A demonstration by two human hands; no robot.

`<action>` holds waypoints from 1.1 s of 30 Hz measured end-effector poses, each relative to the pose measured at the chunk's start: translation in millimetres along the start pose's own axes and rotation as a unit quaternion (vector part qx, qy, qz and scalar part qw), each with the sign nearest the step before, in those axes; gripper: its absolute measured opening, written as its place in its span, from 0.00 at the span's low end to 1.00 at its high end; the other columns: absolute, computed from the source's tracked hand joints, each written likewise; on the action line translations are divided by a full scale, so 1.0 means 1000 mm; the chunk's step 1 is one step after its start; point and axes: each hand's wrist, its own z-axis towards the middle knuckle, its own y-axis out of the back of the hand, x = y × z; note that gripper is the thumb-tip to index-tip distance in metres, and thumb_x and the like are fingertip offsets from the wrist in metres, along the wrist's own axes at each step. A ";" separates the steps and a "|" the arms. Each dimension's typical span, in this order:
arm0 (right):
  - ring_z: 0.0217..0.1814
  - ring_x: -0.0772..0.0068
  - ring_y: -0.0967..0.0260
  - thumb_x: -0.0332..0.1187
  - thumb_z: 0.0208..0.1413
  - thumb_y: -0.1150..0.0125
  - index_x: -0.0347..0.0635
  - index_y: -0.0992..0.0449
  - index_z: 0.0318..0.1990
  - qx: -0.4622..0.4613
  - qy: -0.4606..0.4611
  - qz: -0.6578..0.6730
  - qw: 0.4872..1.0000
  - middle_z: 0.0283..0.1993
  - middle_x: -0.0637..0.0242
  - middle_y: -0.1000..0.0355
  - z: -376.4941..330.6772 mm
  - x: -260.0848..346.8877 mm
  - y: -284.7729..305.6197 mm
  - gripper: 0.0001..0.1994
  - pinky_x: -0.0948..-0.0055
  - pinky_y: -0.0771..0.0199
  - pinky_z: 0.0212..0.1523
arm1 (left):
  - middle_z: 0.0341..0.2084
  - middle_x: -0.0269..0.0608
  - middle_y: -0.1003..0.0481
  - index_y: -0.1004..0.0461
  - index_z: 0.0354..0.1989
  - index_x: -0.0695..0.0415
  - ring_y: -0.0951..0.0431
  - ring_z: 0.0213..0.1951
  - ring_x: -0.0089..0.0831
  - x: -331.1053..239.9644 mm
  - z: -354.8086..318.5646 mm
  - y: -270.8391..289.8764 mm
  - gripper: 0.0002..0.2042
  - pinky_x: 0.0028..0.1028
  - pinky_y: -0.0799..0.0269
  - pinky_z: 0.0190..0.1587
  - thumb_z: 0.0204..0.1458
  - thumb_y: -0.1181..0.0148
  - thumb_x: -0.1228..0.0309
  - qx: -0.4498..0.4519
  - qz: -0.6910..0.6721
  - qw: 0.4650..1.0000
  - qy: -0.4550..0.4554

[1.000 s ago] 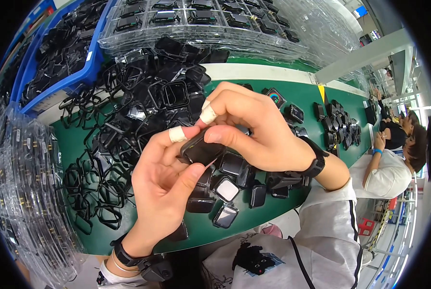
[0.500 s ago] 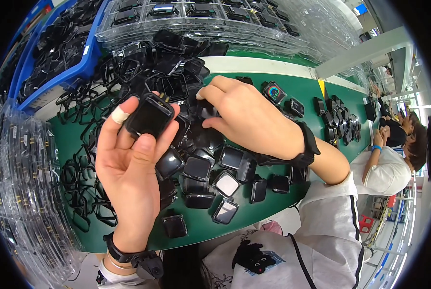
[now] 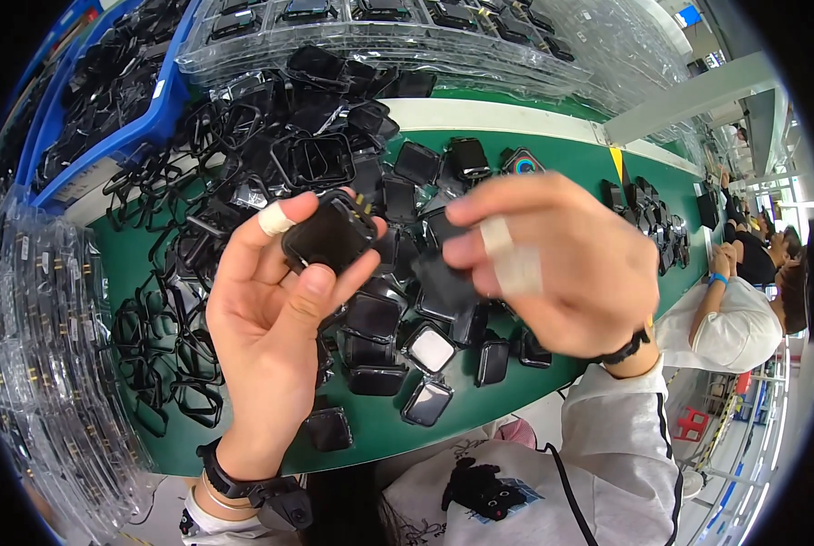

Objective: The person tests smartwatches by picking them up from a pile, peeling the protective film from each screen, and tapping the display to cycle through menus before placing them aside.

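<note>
A square black smartwatch body (image 3: 330,233) with gold-coloured contacts on one edge is gripped by my left hand (image 3: 275,314), thumb on its near edge and fingers around its sides. White tape wraps one fingertip. My right hand (image 3: 562,264) is to the right of it over the pile, its taped fingers smeared by motion. At those fingers is a blurred dark flat piece (image 3: 445,287), apparently held; its kind cannot be made out. Below both hands lie several loose black watch bodies (image 3: 373,316), one with a bright reflecting face (image 3: 429,348).
Thin black frames (image 3: 320,159) are heaped at the far left. A blue bin (image 3: 157,127) holds more dark parts. Clear plastic trays (image 3: 389,50) are stacked behind, others (image 3: 56,355) at left. Watches (image 3: 648,218) cluster right; a co-worker's sleeve (image 3: 726,318) shows beyond.
My right hand has pulled back from the pile toward the right and turned, a blurred dark piece now at its fingers. My left hand, still holding the smartwatch body, has shifted slightly right and nearer.
</note>
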 end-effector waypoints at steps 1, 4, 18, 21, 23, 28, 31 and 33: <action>0.40 0.50 0.27 0.12 0.35 0.41 0.31 0.27 0.26 -0.001 -0.001 0.002 1.000 0.33 0.55 0.27 -0.001 0.003 0.000 0.08 0.65 0.22 0.33 | 0.53 0.57 0.35 0.43 0.56 0.65 0.31 0.52 0.50 0.000 -0.001 -0.001 0.20 0.38 0.31 0.54 0.55 0.50 0.79 0.024 0.006 1.000 0.009; 0.38 0.49 0.27 0.19 0.31 0.32 0.31 0.30 0.23 -0.041 0.113 0.003 0.993 0.34 0.52 0.29 -0.003 0.005 -0.017 0.11 0.66 0.21 0.33 | 0.52 0.60 0.35 0.42 0.55 0.66 0.29 0.51 0.45 0.007 -0.004 0.000 0.20 0.39 0.31 0.54 0.54 0.48 0.78 0.044 0.004 0.999 -0.006; 0.37 0.53 0.28 0.18 0.28 0.31 0.33 0.28 0.25 -0.050 0.051 0.022 0.997 0.34 0.57 0.32 -0.010 -0.002 -0.022 0.13 0.68 0.23 0.31 | 0.52 0.67 0.36 0.41 0.54 0.66 0.30 0.52 0.42 0.005 -0.008 -0.002 0.20 0.31 0.30 0.51 0.53 0.45 0.77 0.071 0.035 0.997 -0.023; 0.33 0.58 0.28 0.20 0.29 0.29 0.33 0.26 0.26 -0.036 0.048 -0.013 0.998 0.30 0.58 0.28 -0.010 0.000 -0.017 0.13 0.70 0.26 0.28 | 0.52 0.67 0.37 0.43 0.56 0.68 0.30 0.52 0.44 0.007 -0.009 -0.006 0.23 0.35 0.32 0.54 0.52 0.45 0.79 0.080 0.039 0.996 -0.003; 0.28 0.62 0.29 0.23 0.30 0.27 0.34 0.24 0.28 -0.016 -0.107 0.077 0.991 0.26 0.60 0.27 -0.007 0.005 -0.012 0.13 0.73 0.30 0.26 | 0.53 0.67 0.38 0.45 0.57 0.69 0.31 0.53 0.44 0.007 -0.010 -0.009 0.24 0.37 0.33 0.55 0.51 0.46 0.82 0.078 0.033 0.996 0.017; 0.24 0.72 0.33 0.23 0.34 0.27 0.33 0.24 0.30 0.026 -0.207 0.154 0.966 0.30 0.59 0.28 0.000 0.002 -0.005 0.13 0.78 0.34 0.25 | 0.54 0.59 0.38 0.47 0.58 0.74 0.34 0.56 0.42 0.007 -0.013 -0.007 0.27 0.34 0.33 0.56 0.46 0.51 0.92 0.146 0.057 0.988 0.015; 0.26 0.78 0.34 0.21 0.34 0.27 0.32 0.24 0.30 0.000 -0.267 0.152 0.952 0.36 0.59 0.33 -0.002 0.004 -0.015 0.13 0.83 0.34 0.25 | 0.54 0.55 0.38 0.47 0.58 0.74 0.34 0.56 0.40 0.010 -0.011 -0.003 0.28 0.32 0.31 0.54 0.45 0.52 0.93 0.166 0.065 0.984 0.010; 0.28 0.82 0.35 0.19 0.35 0.29 0.32 0.25 0.32 0.022 -0.266 0.162 0.950 0.40 0.60 0.38 -0.004 0.003 -0.014 0.14 0.86 0.35 0.25 | 0.56 0.56 0.41 0.48 0.58 0.74 0.35 0.56 0.41 0.008 -0.010 -0.005 0.29 0.34 0.32 0.55 0.44 0.52 0.94 0.193 0.073 0.978 0.000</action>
